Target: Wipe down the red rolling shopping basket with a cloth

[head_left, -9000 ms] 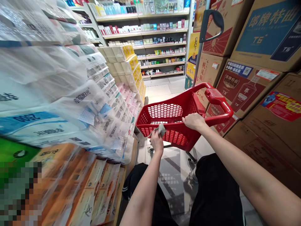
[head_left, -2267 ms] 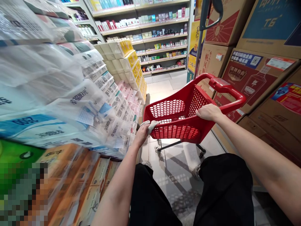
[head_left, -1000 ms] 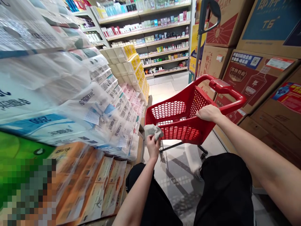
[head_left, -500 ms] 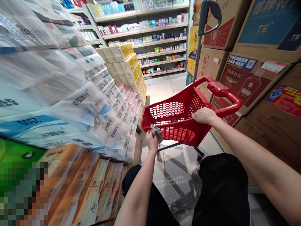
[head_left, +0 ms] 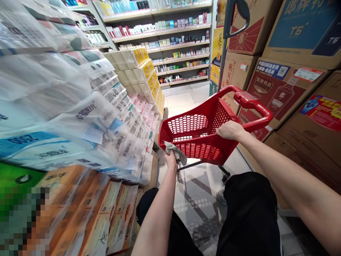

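A red plastic shopping cart (head_left: 195, 119) with perforated basket walls stands crosswise in front of my knees. My left hand (head_left: 170, 159) is closed on a crumpled grey cloth (head_left: 174, 149), which lies against the basket's lower outer corner and droops to the right. Over the rim of the near side wall, close to the handle end, my right hand (head_left: 229, 131) is wrapped with its fingers inside the basket. The part of the basket floor that shows has nothing on it. The cart's red handle (head_left: 255, 103) points right, with neither hand on it.
Plastic-wrapped tissue packs (head_left: 87, 117) are stacked high on the left, with orange packs (head_left: 87, 209) below. Cartons (head_left: 277, 92) wall the right side, and a grey-handled pole (head_left: 226, 39) stands before them. Shelves of small boxes (head_left: 183, 25) cross the far end, beyond pale floor tiles (head_left: 183, 96).
My left hand with the cloth has shifted slightly left and down at the basket's corner, and more cloth now hangs to the right. The right hand keeps its hold on the rim.
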`<state>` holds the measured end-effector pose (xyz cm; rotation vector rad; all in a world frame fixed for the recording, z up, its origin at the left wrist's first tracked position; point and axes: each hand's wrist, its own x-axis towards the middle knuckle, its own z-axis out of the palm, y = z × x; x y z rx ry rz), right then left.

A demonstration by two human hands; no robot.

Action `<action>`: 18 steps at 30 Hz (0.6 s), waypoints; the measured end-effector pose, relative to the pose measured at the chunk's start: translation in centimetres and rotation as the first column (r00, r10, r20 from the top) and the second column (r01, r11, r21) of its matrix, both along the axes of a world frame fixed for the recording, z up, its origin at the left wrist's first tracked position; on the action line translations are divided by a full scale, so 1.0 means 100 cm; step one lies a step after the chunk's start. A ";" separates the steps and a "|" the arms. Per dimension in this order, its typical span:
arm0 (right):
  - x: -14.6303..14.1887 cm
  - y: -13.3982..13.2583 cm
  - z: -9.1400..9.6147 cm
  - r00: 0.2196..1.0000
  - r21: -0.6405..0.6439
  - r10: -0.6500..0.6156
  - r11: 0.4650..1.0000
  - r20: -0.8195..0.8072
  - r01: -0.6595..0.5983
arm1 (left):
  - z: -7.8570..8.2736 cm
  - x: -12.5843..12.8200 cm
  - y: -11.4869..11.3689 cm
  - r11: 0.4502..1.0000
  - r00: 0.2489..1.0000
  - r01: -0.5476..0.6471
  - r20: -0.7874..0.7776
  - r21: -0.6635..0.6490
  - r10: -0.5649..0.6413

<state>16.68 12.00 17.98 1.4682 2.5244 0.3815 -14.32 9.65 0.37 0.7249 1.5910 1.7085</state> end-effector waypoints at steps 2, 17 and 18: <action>0.000 0.000 -0.001 1.000 0.000 0.009 1.000 0.002 -0.009 | -0.002 -0.005 0.003 0.999 0.999 0.033 0.031 -0.013 -0.032; -0.005 -0.002 -0.002 1.000 0.002 -0.028 1.000 0.002 0.028 | -0.004 0.006 0.013 0.977 0.958 -0.170 -0.253 -0.128 0.134; -0.004 -0.002 -0.002 1.000 0.003 -0.030 1.000 0.002 0.030 | -0.008 0.003 0.007 0.972 0.941 -0.179 -0.316 -0.155 0.122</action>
